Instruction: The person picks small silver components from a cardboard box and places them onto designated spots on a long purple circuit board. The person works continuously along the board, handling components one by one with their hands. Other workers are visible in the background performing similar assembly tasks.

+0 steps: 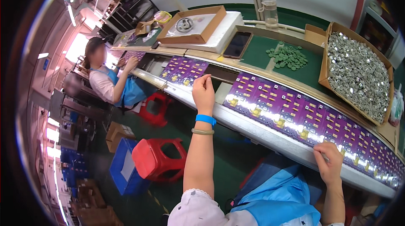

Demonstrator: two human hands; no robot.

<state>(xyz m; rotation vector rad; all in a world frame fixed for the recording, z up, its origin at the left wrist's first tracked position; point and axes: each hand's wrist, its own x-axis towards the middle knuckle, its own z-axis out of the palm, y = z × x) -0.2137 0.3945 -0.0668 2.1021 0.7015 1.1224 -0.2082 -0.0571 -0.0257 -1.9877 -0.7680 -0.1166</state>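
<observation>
Already the purple boards (pixel 295 110) lie in a long unbroken row on the conveyor (pixel 261 135), and both hands are at them. The left hand (pixel 203 92) hovers over the gap between two boards, fingers curled narrow with the tips pinched together; whether something small sits between them, I cannot tell. The right hand (pixel 330 162) rests on the near edge of the row, fingers bent and pressing a board, not spread wide; it seems to hold nothing apart from the board it touches.

As a judgement, the work is somewhere in the middle: the boards nearest the hands carry yellow and white parts, yet many boards run on past both hands, and supplies beyond the conveyor are plentiful.

Beyond the boards, a green mat bears a heap of green discs (pixel 288 56), and just beside it a cardboard box (pixel 357 74) brims with small silver parts. A dark phone (pixel 237 44) lies further along, near a shallow tray (pixel 193 25). Below the conveyor stand a red stool (pixel 159 158) and a blue crate (pixel 123 168). Along the conveyor a co-worker (pixel 110 83) sits, with hands at the boards.
</observation>
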